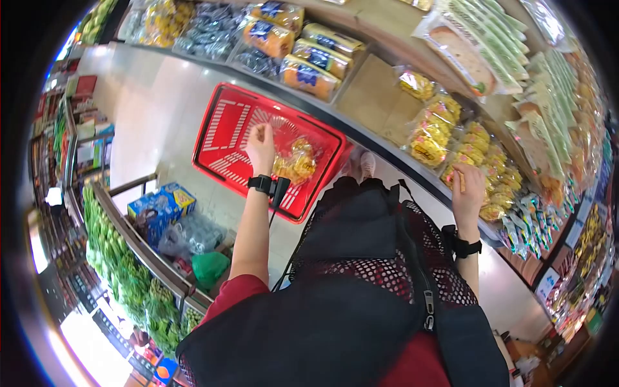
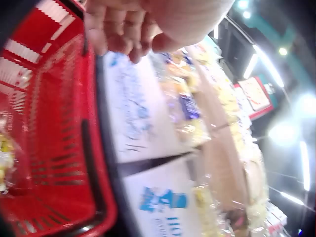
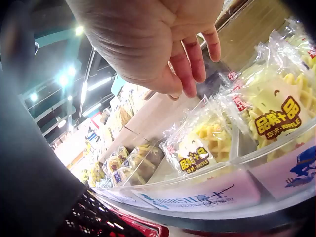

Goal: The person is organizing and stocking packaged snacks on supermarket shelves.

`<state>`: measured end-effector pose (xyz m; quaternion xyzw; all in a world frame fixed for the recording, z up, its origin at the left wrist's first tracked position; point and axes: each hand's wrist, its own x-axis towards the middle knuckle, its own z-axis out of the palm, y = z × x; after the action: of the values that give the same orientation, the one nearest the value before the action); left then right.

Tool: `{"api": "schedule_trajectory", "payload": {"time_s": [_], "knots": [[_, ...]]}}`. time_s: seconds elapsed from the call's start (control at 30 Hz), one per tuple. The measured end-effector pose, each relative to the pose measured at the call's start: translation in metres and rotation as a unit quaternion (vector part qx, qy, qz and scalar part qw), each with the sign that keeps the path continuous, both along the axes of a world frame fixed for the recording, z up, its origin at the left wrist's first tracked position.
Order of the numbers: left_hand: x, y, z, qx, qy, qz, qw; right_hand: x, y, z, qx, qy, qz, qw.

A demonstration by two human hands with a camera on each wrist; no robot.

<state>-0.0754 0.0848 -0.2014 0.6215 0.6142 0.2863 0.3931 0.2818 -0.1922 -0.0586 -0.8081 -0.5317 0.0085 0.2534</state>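
My left hand [image 1: 260,149] hangs over the red shopping basket [image 1: 222,82], its fingers loosely bent with nothing in them. In the left wrist view the same hand [image 2: 143,24] shows above the basket's rim [image 2: 94,143]. Inside the basket lie clear bags of yellow waffles [image 1: 298,161]. At the shelf, my right hand [image 1: 469,193] is over a row of bagged waffles [image 1: 480,151]. The right wrist view has that hand [image 3: 163,47] just above a waffle bag [image 3: 197,148], fingers relaxed and holding nothing.
A shelf edge with a clear plastic lip [image 3: 237,173] runs along the waffle bins. Packaged rolls [image 1: 309,76] sit farther left, and flat bread packs [image 1: 458,58] stand behind. On the left are a rack of green vegetables [image 1: 122,264] and a blue box [image 1: 161,209].
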Motion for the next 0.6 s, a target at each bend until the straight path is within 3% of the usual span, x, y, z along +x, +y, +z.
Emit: {"api": "schedule_trajectory", "payload": {"time_s": [0.03,0.17,0.27,0.4,0.5,0.53,0.6], "knots": [[-0.021,-0.004,-0.027,-0.037,0.128,0.002,0.991,-0.001,0.005,0.000,-0.001,0.002,0.010,1.000],[-0.059,-0.043,-0.111,-0.197,0.229,-0.087,0.949,-0.007,0.019,0.011,-0.015,-0.014,0.039,0.999],[-0.058,-0.061,-0.165,-0.147,0.225,-0.132,0.954,-0.009,0.021,0.017,-0.029,-0.032,0.041,0.998],[-0.040,-0.068,-0.203,-0.270,0.301,-0.102,0.909,-0.016,0.020,0.027,-0.043,-0.061,0.052,0.996],[-0.039,-0.074,-0.237,-0.247,0.327,-0.138,0.902,-0.019,0.014,0.030,-0.057,-0.058,0.055,0.995],[-0.037,-0.075,-0.245,-0.253,0.328,-0.079,0.907,-0.020,0.014,0.031,-0.056,-0.058,0.057,0.995],[-0.038,-0.077,-0.241,-0.234,0.340,-0.102,0.905,-0.020,0.014,0.031,-0.058,-0.060,0.057,0.995]]}}
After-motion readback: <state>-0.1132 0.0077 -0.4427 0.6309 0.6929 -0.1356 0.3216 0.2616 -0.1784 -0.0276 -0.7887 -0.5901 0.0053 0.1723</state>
